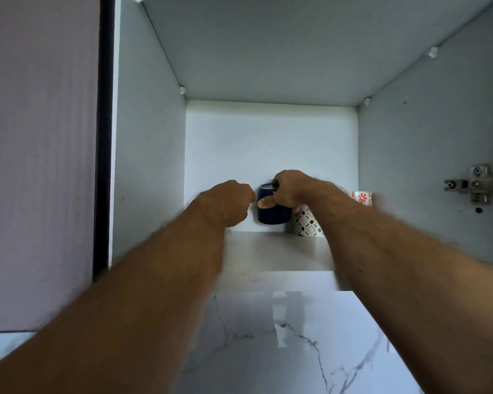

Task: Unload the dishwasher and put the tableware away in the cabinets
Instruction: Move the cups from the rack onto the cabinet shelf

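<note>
Both my arms reach up into an open wall cabinet. A dark blue mug [273, 216] stands at the back of the cabinet shelf [276, 251]. My right hand [292, 190] grips the mug from above, thumb on its front and fingers over the rim. My left hand [228, 201] is curled into a fist just left of the mug; whether it holds anything, such as the mug's handle, is hidden.
A white mug with a dark pattern [308, 223] stands right of the blue one, partly behind my right forearm. A white cup with red flowers [362, 197] sits further right. A door hinge [478, 184] sticks out on the right wall. A marble surface [310, 336] lies below.
</note>
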Demonstrator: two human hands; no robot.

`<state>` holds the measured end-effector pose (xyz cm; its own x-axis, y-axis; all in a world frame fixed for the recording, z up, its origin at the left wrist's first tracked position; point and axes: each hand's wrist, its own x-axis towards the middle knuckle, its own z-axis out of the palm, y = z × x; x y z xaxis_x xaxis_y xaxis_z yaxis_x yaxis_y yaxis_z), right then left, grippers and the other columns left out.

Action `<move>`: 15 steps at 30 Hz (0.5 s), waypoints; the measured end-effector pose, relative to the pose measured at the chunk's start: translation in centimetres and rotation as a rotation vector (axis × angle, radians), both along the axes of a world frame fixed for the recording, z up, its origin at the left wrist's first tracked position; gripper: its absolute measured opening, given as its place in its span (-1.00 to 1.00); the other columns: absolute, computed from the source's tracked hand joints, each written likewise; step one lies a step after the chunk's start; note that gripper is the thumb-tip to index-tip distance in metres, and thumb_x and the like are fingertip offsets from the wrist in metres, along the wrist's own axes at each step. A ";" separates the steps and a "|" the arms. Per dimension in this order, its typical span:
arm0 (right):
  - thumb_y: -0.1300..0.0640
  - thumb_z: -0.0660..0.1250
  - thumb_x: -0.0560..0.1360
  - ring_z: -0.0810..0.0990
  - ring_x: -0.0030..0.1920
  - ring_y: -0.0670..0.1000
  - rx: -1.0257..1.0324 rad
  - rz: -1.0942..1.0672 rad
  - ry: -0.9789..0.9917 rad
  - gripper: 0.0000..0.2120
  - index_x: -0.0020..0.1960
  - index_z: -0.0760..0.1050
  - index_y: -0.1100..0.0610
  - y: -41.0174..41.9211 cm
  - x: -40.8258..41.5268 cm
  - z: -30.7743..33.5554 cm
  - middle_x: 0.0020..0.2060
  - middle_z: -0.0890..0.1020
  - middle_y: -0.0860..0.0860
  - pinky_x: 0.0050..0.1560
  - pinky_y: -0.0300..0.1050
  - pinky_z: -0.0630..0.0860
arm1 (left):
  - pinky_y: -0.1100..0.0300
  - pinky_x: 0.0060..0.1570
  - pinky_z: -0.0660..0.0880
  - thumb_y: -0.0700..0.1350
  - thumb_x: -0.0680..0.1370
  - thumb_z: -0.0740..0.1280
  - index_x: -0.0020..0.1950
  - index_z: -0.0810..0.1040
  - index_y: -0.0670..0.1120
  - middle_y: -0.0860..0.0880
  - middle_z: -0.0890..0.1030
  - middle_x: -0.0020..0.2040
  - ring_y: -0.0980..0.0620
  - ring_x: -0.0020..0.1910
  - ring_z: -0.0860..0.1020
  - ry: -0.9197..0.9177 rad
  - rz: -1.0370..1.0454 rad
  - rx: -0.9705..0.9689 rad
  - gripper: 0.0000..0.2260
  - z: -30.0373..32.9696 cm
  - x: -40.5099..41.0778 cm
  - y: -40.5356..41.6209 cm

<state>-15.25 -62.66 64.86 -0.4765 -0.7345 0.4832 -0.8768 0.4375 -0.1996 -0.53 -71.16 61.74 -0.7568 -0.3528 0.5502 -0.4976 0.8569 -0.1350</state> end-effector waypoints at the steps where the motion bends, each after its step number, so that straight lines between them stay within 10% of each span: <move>1: -0.26 0.50 0.34 0.61 -0.28 0.05 0.025 -0.001 0.002 -0.42 0.13 0.46 0.13 0.1 0.0 -0.1 -0.04 0.59 0.04 -0.09 -0.01 0.62 | -0.01 0.28 0.43 -0.30 0.56 0.17 0.42 0.45 -0.08 -0.13 0.52 0.32 -0.13 0.28 0.48 -0.025 -0.008 0.019 -0.57 -0.1 0.1 0.1; 15: -0.19 0.44 0.45 0.70 -0.36 0.08 0.125 0.012 -0.036 -0.56 0.06 0.43 0.13 0.3 0.5 -0.9 -0.22 0.62 0.06 0.01 0.02 0.61 | 0.03 0.36 0.33 -0.29 0.58 0.16 0.48 0.36 -0.07 -0.10 0.45 0.40 -0.11 0.36 0.41 -0.166 -0.031 0.153 -0.54 -0.4 0.8 1.3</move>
